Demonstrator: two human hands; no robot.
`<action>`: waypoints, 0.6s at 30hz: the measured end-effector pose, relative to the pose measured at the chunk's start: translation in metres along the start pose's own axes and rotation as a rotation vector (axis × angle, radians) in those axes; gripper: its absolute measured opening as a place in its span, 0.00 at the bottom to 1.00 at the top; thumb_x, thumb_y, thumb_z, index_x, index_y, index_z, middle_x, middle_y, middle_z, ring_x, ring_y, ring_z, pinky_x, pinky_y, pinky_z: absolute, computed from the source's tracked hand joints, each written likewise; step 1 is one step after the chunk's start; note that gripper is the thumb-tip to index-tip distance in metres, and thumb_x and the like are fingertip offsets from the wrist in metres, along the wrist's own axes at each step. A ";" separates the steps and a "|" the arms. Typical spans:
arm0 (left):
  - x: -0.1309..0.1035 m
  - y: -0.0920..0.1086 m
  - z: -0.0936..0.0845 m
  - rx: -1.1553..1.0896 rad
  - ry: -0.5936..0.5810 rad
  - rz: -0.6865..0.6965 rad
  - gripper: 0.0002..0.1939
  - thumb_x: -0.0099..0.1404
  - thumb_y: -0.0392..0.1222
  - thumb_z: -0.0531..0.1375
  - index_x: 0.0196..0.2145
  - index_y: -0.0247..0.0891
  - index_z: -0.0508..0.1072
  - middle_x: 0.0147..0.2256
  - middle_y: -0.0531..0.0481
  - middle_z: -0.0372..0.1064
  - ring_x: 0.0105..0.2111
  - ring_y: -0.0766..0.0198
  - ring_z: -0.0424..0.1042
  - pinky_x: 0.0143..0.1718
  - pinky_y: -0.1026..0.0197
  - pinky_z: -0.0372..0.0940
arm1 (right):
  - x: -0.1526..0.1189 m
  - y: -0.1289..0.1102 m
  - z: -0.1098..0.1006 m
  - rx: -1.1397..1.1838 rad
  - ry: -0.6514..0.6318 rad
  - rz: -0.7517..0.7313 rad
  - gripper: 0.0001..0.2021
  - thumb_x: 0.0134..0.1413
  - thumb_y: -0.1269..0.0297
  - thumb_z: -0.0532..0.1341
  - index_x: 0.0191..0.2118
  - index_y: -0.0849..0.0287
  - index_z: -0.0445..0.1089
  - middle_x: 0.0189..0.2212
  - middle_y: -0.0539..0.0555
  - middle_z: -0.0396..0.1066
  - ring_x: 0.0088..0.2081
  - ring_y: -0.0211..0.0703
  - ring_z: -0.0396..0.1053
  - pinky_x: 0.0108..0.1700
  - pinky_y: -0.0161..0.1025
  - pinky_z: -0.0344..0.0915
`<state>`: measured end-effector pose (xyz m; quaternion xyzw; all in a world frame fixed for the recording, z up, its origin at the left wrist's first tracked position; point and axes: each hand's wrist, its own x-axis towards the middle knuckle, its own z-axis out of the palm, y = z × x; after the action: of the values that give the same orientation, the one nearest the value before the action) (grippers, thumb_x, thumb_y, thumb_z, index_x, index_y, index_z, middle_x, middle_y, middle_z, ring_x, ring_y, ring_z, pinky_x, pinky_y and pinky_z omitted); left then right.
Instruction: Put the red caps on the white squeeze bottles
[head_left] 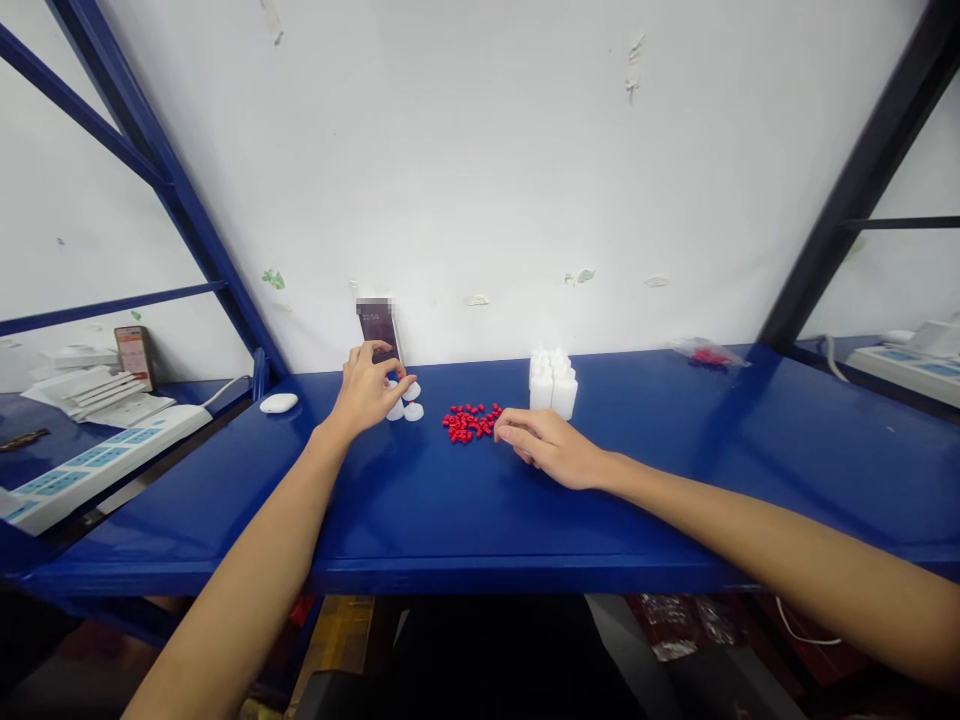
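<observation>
My left hand [371, 387] is over a small group of white round pieces [413, 411] on the blue table, left of the middle. Its thumb and forefinger pinch together, and a bit of red shows at the fingertips, apparently a small red cap. A red spot also shows among the white pieces. At the right edge of a loose pile of small red caps [463, 424] rests my right hand [546, 446], fingers curled in; whatever they hold is hidden. Just behind that hand stand several white plastic bottles [551, 384] in a tight upright cluster.
A phone [380, 328] leans on the wall behind my left hand. A white oval object [279, 403] lies on the blue table [420, 510] at left. A clear bag of red pieces [709, 354] is at the back right. Blue shelf posts [202, 230] and a power strip [105, 460] flank the left side.
</observation>
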<state>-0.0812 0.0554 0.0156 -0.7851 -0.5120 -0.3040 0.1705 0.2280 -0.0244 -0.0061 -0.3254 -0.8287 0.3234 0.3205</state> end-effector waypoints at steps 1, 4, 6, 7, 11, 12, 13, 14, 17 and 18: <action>-0.001 0.000 0.001 0.002 -0.022 -0.009 0.14 0.67 0.51 0.60 0.33 0.38 0.77 0.53 0.39 0.61 0.55 0.44 0.59 0.56 0.40 0.58 | 0.000 -0.001 0.000 -0.005 -0.003 -0.005 0.17 0.70 0.55 0.51 0.33 0.59 0.66 0.21 0.47 0.62 0.24 0.38 0.59 0.30 0.36 0.54; -0.002 0.001 0.003 -0.004 -0.056 -0.012 0.13 0.67 0.51 0.59 0.35 0.39 0.78 0.53 0.39 0.61 0.55 0.44 0.59 0.56 0.40 0.58 | 0.000 -0.002 0.000 -0.021 -0.009 -0.007 0.17 0.70 0.55 0.51 0.33 0.59 0.67 0.21 0.47 0.62 0.24 0.38 0.60 0.30 0.36 0.54; -0.002 0.004 0.000 -0.011 -0.023 0.009 0.13 0.67 0.50 0.59 0.37 0.40 0.78 0.54 0.39 0.61 0.56 0.44 0.59 0.56 0.40 0.57 | 0.000 -0.002 0.000 -0.018 -0.014 -0.003 0.17 0.70 0.55 0.51 0.34 0.59 0.67 0.21 0.47 0.62 0.24 0.39 0.60 0.30 0.36 0.54; -0.002 0.007 -0.002 -0.020 0.009 0.027 0.13 0.68 0.49 0.58 0.39 0.39 0.78 0.54 0.39 0.62 0.56 0.44 0.59 0.56 0.42 0.57 | 0.000 -0.002 0.000 -0.007 -0.017 -0.004 0.17 0.70 0.55 0.50 0.34 0.59 0.67 0.21 0.47 0.62 0.24 0.39 0.60 0.30 0.36 0.55; -0.004 0.036 -0.011 -0.101 -0.047 0.146 0.14 0.70 0.44 0.53 0.40 0.36 0.76 0.40 0.41 0.70 0.42 0.54 0.68 0.49 0.51 0.61 | 0.000 0.004 0.002 0.081 -0.003 -0.030 0.17 0.71 0.59 0.47 0.36 0.60 0.68 0.21 0.47 0.60 0.25 0.39 0.61 0.32 0.37 0.57; -0.006 0.046 -0.012 -0.119 -0.118 0.182 0.13 0.69 0.43 0.53 0.39 0.36 0.76 0.34 0.45 0.71 0.36 0.58 0.69 0.46 0.54 0.61 | 0.000 0.005 0.002 0.098 0.009 -0.042 0.17 0.71 0.60 0.46 0.37 0.60 0.69 0.21 0.47 0.61 0.25 0.40 0.61 0.33 0.37 0.58; -0.007 0.056 -0.013 -0.132 -0.187 0.215 0.11 0.67 0.42 0.55 0.36 0.37 0.76 0.28 0.50 0.69 0.29 0.61 0.68 0.43 0.55 0.60 | 0.000 0.006 0.002 0.109 0.019 -0.053 0.17 0.70 0.61 0.46 0.37 0.60 0.69 0.22 0.48 0.61 0.26 0.40 0.61 0.34 0.38 0.58; -0.009 0.064 -0.014 -0.139 -0.244 0.242 0.10 0.65 0.41 0.56 0.33 0.38 0.77 0.23 0.53 0.67 0.24 0.64 0.66 0.41 0.56 0.60 | 0.000 0.007 0.002 0.112 0.028 -0.065 0.16 0.70 0.62 0.47 0.39 0.60 0.69 0.24 0.48 0.62 0.27 0.40 0.62 0.34 0.38 0.58; -0.013 0.077 -0.013 -0.154 -0.333 0.257 0.08 0.60 0.37 0.58 0.27 0.38 0.76 0.16 0.57 0.62 0.17 0.68 0.59 0.35 0.59 0.58 | 0.001 0.006 0.002 0.087 0.013 -0.097 0.13 0.70 0.60 0.49 0.42 0.60 0.69 0.30 0.51 0.66 0.32 0.41 0.62 0.37 0.38 0.58; -0.015 0.077 -0.013 -0.160 -0.351 0.246 0.08 0.59 0.37 0.57 0.28 0.38 0.76 0.16 0.57 0.62 0.16 0.68 0.58 0.32 0.60 0.58 | 0.001 0.005 0.002 0.077 -0.004 -0.100 0.14 0.70 0.59 0.50 0.43 0.60 0.69 0.32 0.51 0.67 0.33 0.42 0.63 0.38 0.38 0.58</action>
<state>-0.0191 0.0057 0.0190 -0.8934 -0.4087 -0.1794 0.0521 0.2274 -0.0212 -0.0109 -0.2704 -0.8316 0.3392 0.3468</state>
